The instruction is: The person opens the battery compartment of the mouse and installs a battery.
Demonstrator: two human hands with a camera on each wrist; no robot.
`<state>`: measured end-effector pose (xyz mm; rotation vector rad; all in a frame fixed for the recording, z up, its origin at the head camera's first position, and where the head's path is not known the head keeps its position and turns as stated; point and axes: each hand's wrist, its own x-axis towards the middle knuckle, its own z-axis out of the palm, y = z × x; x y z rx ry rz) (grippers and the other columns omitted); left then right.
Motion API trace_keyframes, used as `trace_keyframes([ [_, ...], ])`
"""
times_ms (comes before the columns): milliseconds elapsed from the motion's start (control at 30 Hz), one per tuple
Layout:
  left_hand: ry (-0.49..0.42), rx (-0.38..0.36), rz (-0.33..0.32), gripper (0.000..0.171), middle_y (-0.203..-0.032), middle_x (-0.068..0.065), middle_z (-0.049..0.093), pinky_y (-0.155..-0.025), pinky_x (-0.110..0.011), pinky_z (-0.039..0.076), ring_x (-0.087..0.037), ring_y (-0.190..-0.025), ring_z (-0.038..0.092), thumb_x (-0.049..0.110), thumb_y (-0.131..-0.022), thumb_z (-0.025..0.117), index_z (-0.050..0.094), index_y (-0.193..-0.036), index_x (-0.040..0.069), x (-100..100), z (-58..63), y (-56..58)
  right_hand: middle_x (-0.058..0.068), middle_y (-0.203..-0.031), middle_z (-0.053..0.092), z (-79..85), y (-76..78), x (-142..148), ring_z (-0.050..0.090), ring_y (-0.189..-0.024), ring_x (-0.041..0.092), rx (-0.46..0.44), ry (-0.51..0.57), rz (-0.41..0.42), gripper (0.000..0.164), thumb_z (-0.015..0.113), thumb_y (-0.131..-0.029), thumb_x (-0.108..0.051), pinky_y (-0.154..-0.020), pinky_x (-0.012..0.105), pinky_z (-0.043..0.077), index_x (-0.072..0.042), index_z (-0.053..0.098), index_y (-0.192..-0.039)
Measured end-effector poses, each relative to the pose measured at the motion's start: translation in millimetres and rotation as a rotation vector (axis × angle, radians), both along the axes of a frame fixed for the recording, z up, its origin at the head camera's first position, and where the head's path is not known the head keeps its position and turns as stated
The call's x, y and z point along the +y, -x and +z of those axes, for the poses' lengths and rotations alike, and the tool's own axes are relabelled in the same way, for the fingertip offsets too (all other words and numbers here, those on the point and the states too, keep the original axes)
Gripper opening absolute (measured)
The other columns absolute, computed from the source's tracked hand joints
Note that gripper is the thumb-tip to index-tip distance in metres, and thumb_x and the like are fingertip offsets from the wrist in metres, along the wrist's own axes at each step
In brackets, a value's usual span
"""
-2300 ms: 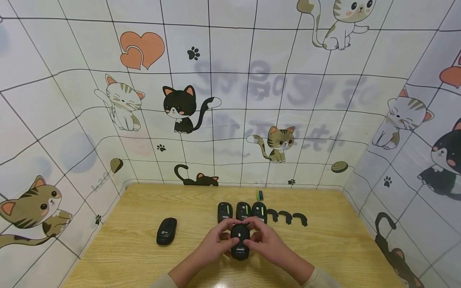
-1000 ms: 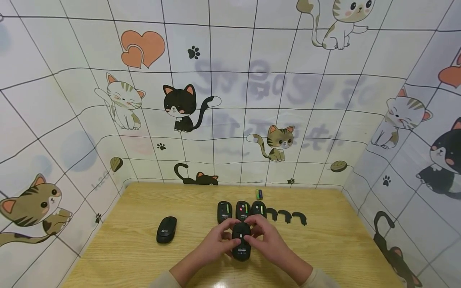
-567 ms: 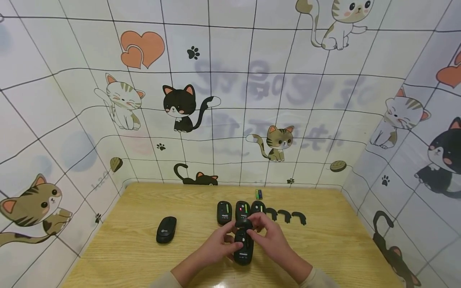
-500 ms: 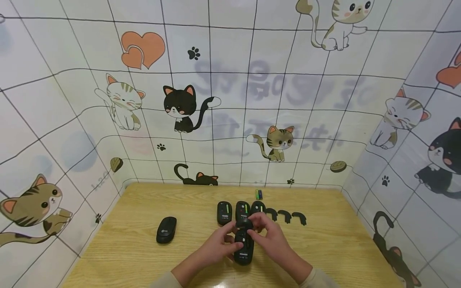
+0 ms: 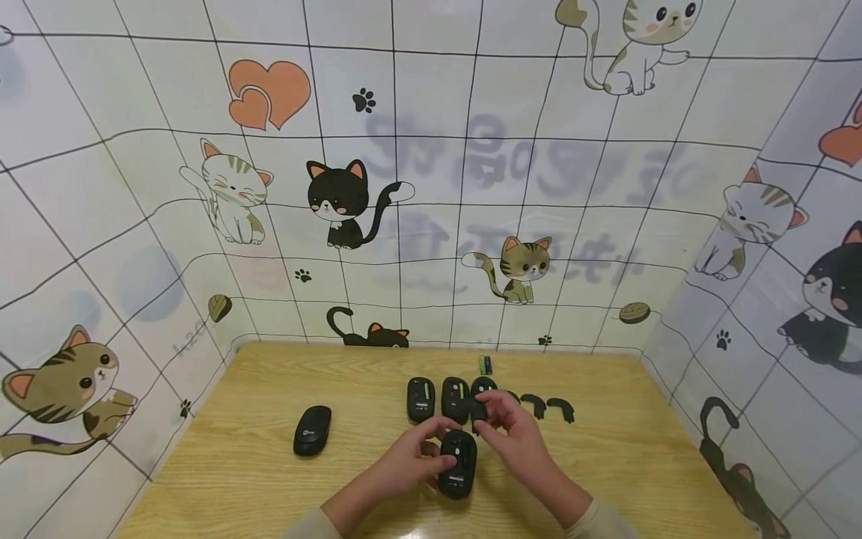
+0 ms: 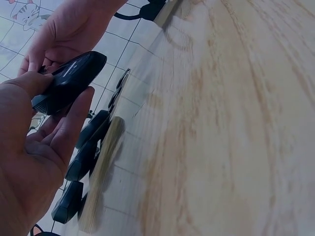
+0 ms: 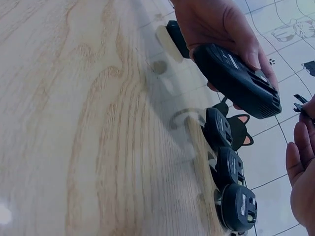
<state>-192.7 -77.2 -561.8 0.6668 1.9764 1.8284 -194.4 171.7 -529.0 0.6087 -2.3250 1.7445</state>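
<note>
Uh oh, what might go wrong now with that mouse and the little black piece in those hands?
The mouse might slip, since only the left hand holds it, up off the table.

The little black piece, pinched by the right hand, might drop, or get mixed up with the curved black pieces lying nearby.

The batteries lie loose near the back edge, so a bump could roll them.

We see blk mouse held underside-up, batt. bay uncovered.
Small blk cover, detached, is held just beyond it, w/ gap between.
</note>
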Motion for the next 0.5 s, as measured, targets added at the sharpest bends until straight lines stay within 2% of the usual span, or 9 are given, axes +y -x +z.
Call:
trace_keyframes([
  [267,-0.003,-0.021,0.003,0.047,-0.12,-0.01,0.064,-0.063,-0.042,0.068,-0.023,-0.096,0.077,0.004,-0.104,0.076,0.062,-0.148,0.013,-1,1.5,1.1,0.003,-0.089,0.074,-1.1,7.9,12,0.068,-0.08,0.015,0.006,-0.035,-0.029,0.035,0.081,-0.098,0.003,-0.073,0.029,0.059,-0.008,0.069,-0.129],
  [400,-0.015,-0.042,0.013,0.046,-0.121,-0.01,0.065,-0.065,-0.043,0.069,-0.024,-0.098,0.077,0.005,-0.105,0.075,0.063,-0.147,0.017,-2,2.6,1.4,0.001,-0.089,0.073,-2.9,13.2,20,0.067,-0.08,0.015,-0.025,-0.052,-0.068,0.035,0.081,-0.097,0.003,-0.073,0.029,0.058,-0.009,0.07,-0.128],
  [500,-0.02,-0.049,0.02,0.046,-0.122,-0.01,0.066,-0.066,-0.043,0.069,-0.025,-0.098,0.078,0.004,-0.105,0.075,0.063,-0.148,0.015,-2,2.9,1.4,0.001,-0.088,0.072,-4.1,16.5,26,0.066,-0.078,0.015,-0.042,-0.056,-0.093,0.036,0.081,-0.097,0.005,-0.072,0.029,0.058,-0.009,0.07,-0.128],
])
